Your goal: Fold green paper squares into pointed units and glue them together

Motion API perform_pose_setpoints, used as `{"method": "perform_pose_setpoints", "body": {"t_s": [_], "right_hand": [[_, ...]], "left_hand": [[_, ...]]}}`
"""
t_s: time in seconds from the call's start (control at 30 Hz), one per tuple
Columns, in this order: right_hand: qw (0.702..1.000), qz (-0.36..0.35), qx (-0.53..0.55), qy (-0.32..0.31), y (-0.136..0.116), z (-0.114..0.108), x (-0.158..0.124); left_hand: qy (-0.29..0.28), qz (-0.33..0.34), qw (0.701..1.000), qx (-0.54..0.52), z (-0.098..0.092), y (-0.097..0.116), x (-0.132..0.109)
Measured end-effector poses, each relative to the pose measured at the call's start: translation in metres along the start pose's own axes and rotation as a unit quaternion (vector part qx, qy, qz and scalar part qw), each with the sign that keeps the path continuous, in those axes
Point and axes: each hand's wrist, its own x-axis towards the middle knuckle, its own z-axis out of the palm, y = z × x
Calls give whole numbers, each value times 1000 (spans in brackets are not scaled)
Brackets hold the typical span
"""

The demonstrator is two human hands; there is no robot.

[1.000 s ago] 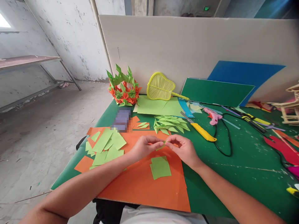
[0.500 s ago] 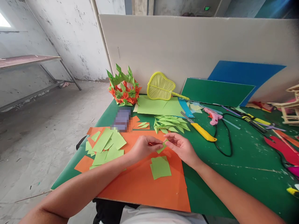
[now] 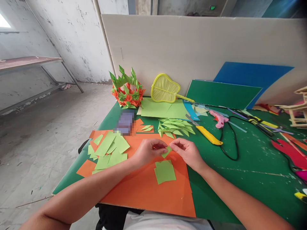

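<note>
Both my hands meet over a large orange sheet [image 3: 148, 188] on the green table. My left hand [image 3: 146, 152] and my right hand [image 3: 188, 152] pinch the two ends of a small folded green paper piece [image 3: 166, 152] between their fingertips. Just below them lies a short stack of green paper squares [image 3: 165, 171]. Beyond my hands sits a pile of folded green paper points [image 3: 175, 127]. To the left, loose green paper scraps [image 3: 109, 150] are scattered over orange offcuts.
A green and orange paper wreath [image 3: 126, 91] and a yellow fan [image 3: 165, 89] stand at the back by a white board. A yellow utility knife [image 3: 207, 134], a pink glue gun [image 3: 218, 119] with black cord, and coloured boards lie to the right. The table's left edge drops to a concrete floor.
My right fingers opened off the green piece and closed on it again. The piece has turned so that more of its flat face shows. Everything on the table stayed put.
</note>
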Motion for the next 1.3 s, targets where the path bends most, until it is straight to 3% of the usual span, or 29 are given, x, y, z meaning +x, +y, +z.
{"method": "perform_pose_setpoints", "body": {"t_s": [0.4, 0.57, 0.67, 0.8, 1.03, 1.3], "right_hand": [[999, -13, -35, -2, 0, 1, -1], [978, -128, -159, 49, 3, -4, 0], [946, -212, -246, 4, 3, -7, 1], [918, -260, -290, -73, 5, -7, 2], [900, -263, -320, -136, 7, -4, 3], [898, -255, -327, -148, 7, -3, 3]], "left_hand": [[7, 7, 1000, 21, 0, -2, 0], [11, -10, 999, 37, -9, -11, 10], [6, -14, 998, 61, -15, -19, 16], [-9, -27, 997, 73, -19, -25, 18], [20, 41, 983, 176, -16, -18, 13], [25, 86, 960, 267, -15, -15, 12]]}}
